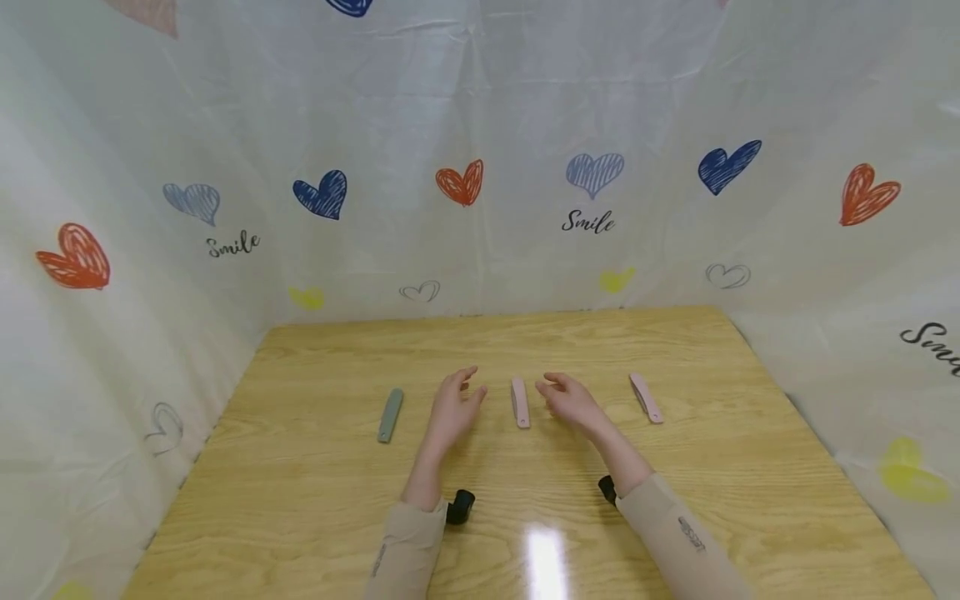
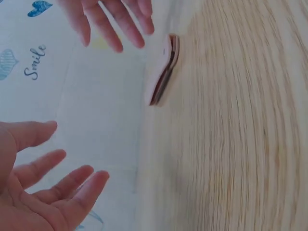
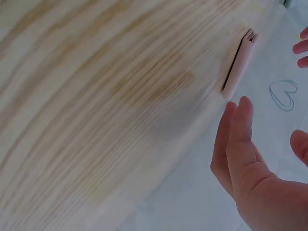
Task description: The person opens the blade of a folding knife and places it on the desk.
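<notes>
Tabletop (image 1: 300, 500) of pale wood is stretching before me, and a folded pink strip (image 1: 521, 403) is lying on it between the left hand (image 1: 450, 412) and the right hand (image 1: 572, 404), apart from both. The left hand's fingers (image 2: 90, 195) are hovering relaxed and spread; the right hand's fingers (image 3: 240, 125) are pointing inward, gently bent, with the thumb (image 3: 300, 144) standing apart. A green strip (image 1: 390, 415) is lying left of the left hand, and a second pink strip (image 1: 646, 398) is resting right of the right hand. A heart-printed sheet (image 1: 390, 117) is hanging behind.
</notes>
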Action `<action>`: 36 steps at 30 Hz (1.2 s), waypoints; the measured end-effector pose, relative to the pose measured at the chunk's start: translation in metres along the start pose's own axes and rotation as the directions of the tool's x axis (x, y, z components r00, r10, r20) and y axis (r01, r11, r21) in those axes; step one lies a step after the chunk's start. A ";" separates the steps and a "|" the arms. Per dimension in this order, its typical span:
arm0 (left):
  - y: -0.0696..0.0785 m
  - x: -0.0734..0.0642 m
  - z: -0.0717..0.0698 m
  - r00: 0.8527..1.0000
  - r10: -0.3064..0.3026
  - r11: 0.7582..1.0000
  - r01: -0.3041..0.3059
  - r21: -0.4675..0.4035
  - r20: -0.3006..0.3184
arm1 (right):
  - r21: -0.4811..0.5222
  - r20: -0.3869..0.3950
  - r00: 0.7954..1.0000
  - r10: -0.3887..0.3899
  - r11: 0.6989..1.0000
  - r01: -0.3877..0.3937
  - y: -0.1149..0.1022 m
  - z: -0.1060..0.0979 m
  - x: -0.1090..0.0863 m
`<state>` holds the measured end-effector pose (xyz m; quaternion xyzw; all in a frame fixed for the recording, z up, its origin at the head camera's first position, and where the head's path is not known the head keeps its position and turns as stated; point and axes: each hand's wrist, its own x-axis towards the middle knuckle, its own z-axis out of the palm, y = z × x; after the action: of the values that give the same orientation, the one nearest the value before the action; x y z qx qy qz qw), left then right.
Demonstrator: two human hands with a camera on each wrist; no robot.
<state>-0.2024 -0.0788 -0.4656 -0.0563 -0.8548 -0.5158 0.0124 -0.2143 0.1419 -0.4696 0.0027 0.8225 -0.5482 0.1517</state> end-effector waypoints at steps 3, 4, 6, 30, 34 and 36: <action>0.000 0.005 0.007 0.999 -0.046 0.996 0.044 -0.074 -0.025 | 0.135 0.012 0.998 0.054 0.989 -0.055 -0.004 0.004 0.006; 0.000 0.006 0.009 0.997 -0.069 0.993 0.066 -0.095 -0.024 | 0.163 0.014 0.997 0.070 0.984 -0.072 -0.005 0.005 0.009; 0.000 0.009 0.015 0.993 -0.119 0.983 0.116 -0.145 -0.013 | 0.178 0.021 0.996 0.085 0.980 -0.087 -0.007 0.007 0.012; -0.014 0.028 0.049 0.931 -0.352 0.839 0.360 -0.408 0.097 | 0.264 0.067 0.988 0.137 0.953 -0.150 -0.001 0.021 0.027; -0.013 0.030 0.052 0.931 -0.347 0.832 0.361 -0.421 0.113 | 0.254 0.070 0.987 0.142 0.955 -0.155 -0.004 0.022 0.029; -0.012 0.032 0.053 0.934 -0.337 0.836 0.356 -0.418 0.120 | 0.253 0.073 0.987 0.141 0.955 -0.155 -0.005 0.022 0.029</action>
<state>-0.2332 -0.0350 -0.4986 0.0871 -0.7145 -0.6852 -0.1117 -0.2377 0.1153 -0.4804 0.0694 0.7374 -0.6373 0.2129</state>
